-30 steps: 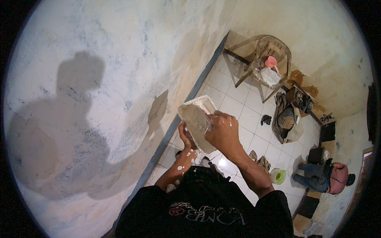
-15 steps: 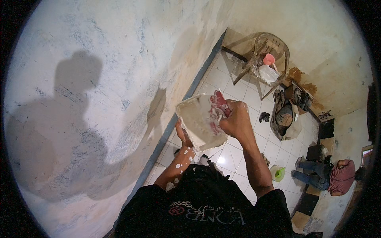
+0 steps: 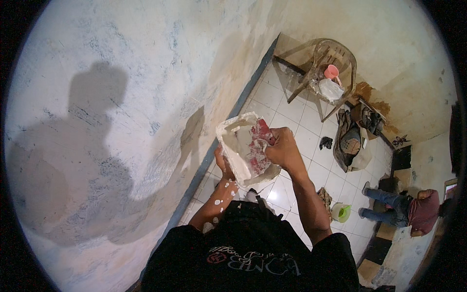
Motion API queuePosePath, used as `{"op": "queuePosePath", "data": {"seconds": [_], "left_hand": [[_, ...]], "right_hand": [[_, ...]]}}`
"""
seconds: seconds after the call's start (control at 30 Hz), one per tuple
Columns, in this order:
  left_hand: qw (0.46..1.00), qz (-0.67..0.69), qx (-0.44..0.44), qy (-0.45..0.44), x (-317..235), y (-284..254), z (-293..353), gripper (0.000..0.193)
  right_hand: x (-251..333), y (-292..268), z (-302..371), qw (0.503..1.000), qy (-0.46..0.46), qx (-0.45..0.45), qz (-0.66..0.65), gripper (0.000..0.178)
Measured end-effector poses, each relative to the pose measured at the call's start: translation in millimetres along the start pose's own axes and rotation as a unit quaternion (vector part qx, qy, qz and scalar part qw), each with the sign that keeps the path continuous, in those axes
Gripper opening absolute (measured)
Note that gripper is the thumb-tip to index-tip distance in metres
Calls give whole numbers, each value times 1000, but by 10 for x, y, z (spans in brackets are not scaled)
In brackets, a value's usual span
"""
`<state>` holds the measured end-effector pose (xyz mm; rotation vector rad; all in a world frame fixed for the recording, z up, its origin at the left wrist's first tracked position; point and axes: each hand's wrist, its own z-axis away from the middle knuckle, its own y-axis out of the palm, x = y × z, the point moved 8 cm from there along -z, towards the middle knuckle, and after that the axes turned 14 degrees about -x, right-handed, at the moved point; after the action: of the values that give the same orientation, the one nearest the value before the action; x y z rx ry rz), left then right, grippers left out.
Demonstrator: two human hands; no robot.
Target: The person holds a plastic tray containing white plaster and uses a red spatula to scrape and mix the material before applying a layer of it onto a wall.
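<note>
My left hand [image 3: 224, 164] grips the near left side of a white rectangular tub [image 3: 234, 164], its rim caked with white paste. Part of that hand is hidden behind the tub, and white splashes dot its wrist. In my right hand [image 3: 285, 148] is a red scraper [image 3: 261, 129] smeared with the same white paste. Its blade lies inside the tub, by the right-hand wall. Some pale wet paste [image 3: 240, 140] shows inside the tub.
A patchy white wall [image 3: 160, 87] rises close on my left. Ahead stands a dirty plastic chair [image 3: 351, 61] holding a pink dipper [image 3: 331, 71]. A dark bag [image 3: 343, 141] and green-white bucket [image 3: 341, 212] are on the tiled floor [image 3: 311, 114]. Another person [image 3: 421, 212] stands at the right.
The scraper has moved lower and slightly left inside the tub, along with my right hand. The tub has tilted a little, showing more of its paste-coated left side.
</note>
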<state>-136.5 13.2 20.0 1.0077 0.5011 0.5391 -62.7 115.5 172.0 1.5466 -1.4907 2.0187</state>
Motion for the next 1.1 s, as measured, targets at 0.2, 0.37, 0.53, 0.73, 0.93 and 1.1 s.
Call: {"op": "queuePosePath", "data": {"seconds": [0.2,0.37,0.53,0.73,0.93,1.1], "left_hand": [[999,-31,35,28,-46,154,71,65],[999,-18,38,22,-23,171,78,66],[998,-33,48,13,-29,160,111,68],[999,-33,31,22,-18,211,147,67],[999,-32,5,16,-5,80,80,65],[999,-12,-45,-5,15,-117,-30,64]], "right_hand": [[-56,-139,-38,998,26,-12,52,20],[78,22,26,999,-29,-13,18,19],[40,-87,-1,999,3,-22,44,19],[126,74,78,999,-24,-18,25,21],[193,29,86,998,-36,-50,3,20],[309,209,170,990,-121,-31,68,25]]}}
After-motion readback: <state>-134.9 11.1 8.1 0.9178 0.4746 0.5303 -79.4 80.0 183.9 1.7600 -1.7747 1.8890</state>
